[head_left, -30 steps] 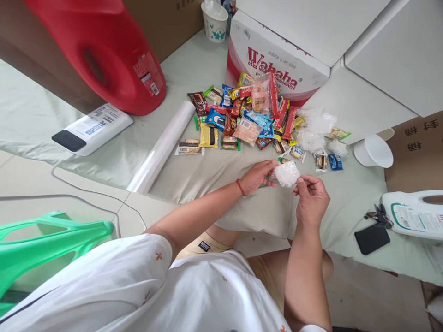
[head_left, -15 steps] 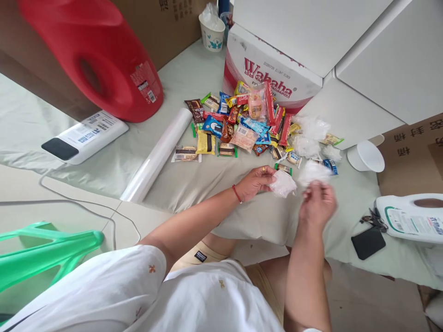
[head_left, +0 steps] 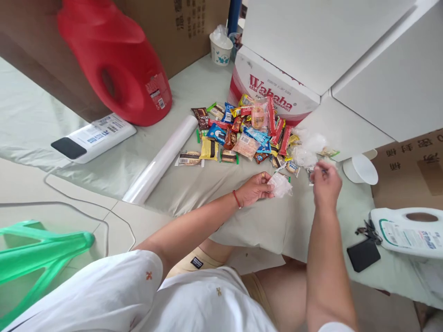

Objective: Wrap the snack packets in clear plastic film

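My left hand [head_left: 256, 188] pinches a crumpled clear plastic bag [head_left: 281, 185] just above the cloth. My right hand [head_left: 327, 184], slightly blurred, is at the right end of a heap of wrapped snacks [head_left: 245, 133], below some crumpled clear plastic [head_left: 306, 152]. Its fingers are curled together; what they hold, if anything, is hidden. Among the snacks are a yellow packet [head_left: 209, 149], a pink-toned packet [head_left: 246, 146] and several red-wrapped bars.
A roll of clear film [head_left: 161, 159] lies left of the snacks. Farther left are a red jug [head_left: 138, 78] and a white bottle [head_left: 100, 138]. A Wahaha carton [head_left: 277, 87] stands behind. On the right are a white bowl [head_left: 363, 169], a black wallet-like object [head_left: 363, 254] and a white jug [head_left: 408, 230].
My right hand has moved from beside the left one toward the right and up. The clear plastic it held no longer shows in it. My left hand keeps its bag.
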`<state>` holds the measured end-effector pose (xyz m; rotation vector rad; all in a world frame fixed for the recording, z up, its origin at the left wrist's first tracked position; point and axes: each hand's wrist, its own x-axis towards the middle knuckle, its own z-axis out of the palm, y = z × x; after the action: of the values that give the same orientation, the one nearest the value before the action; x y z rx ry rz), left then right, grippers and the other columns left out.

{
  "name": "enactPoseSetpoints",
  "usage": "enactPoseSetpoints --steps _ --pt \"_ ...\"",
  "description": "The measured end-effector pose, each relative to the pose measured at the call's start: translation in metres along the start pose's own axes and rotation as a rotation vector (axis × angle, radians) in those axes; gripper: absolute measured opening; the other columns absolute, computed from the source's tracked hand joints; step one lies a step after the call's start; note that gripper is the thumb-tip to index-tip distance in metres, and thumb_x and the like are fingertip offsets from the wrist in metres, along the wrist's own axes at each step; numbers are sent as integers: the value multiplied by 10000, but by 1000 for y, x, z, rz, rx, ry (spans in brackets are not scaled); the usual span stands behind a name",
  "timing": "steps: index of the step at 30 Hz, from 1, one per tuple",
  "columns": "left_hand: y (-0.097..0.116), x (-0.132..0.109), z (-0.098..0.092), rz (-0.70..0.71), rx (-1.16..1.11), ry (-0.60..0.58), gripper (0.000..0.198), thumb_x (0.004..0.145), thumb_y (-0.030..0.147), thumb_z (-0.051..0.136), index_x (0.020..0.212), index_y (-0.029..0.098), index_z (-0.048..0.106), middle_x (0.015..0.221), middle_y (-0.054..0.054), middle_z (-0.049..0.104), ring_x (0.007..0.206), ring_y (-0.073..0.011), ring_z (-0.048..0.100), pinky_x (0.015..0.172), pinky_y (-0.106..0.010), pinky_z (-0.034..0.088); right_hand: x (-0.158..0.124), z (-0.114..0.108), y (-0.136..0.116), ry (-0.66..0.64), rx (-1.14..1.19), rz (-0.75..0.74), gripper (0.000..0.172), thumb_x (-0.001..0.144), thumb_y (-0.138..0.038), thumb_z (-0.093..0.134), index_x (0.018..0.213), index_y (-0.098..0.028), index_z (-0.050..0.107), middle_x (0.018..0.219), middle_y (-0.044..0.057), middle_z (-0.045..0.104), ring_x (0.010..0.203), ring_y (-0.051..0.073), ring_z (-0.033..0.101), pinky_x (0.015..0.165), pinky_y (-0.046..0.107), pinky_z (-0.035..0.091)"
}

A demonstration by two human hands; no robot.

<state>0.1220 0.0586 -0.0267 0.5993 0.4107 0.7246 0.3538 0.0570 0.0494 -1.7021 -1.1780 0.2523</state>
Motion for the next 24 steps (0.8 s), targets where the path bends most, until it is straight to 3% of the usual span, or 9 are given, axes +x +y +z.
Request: enactPoseSetpoints --steps 2,4,7,10,13,15,20,24 --pt "-3 2 -1 9 56 45 627 581 496 969 897 175 534 744 60 616 568 -51 578 505 -164 410 -60 -3 6 -142 117 12 414 912 -509 682 1188 -203 713 1137 98 721 789 151 643 705 318 563" --pt "-7 2 -1 9 138 83 611 600 520 947 905 168 551 692 72 592 493 -34 504 446 -163 318 -111 -6 6 -246 177 -65 465 898 -477 716 1312 -269 679 1408 121 601 983 185 658 787 348 599" --pt "-9 -2 3 -14 250 68 598 642 577 909 919 156 585 669 74 576 479 -34 472 442 -172 312 -155 -3 2 -330 82 -132 368 872 -388 760 1227 -298 736 1394 104 585 1125 220 640 840 358 602" --pt "-6 -5 8 -32 233 15 619 719 690 813 947 168 570 672 60 589 494 -56 517 457 -180 348 -165 8 4 -255 48 -20 191 905 -388 707 1020 -247 766 1157 81 665 971 190 661 740 312 585" --pt "-3 -7 10 -32 212 -21 636 716 694 817 965 188 523 780 17 667 557 -77 605 488 -184 387 -164 19 8 -53 149 217 268 889 -463 702 984 -213 692 923 33 669 693 132 594 632 284 547" --pt "-3 -7 8 -19 284 -62 619 691 666 851 901 174 538 771 7 669 572 -72 598 501 -184 389 -164 24 6 17 186 290 318 858 -500 723 977 -214 649 846 5 647 639 122 557 629 287 543" --pt "-6 -6 3 12 410 -97 568 736 658 817 728 149 566 590 33 578 534 -65 502 522 -213 367 -166 21 -2 -166 231 218 346 853 -523 732 1005 -213 704 1213 93 645 833 147 611 698 297 544" --pt "-6 -6 5 -4 432 -106 535 685 597 865 736 155 568 624 48 567 557 -62 488 554 -225 379 -162 11 -2 -84 215 253 298 853 -489 755 929 -201 743 1214 81 638 802 114 563 654 247 463"
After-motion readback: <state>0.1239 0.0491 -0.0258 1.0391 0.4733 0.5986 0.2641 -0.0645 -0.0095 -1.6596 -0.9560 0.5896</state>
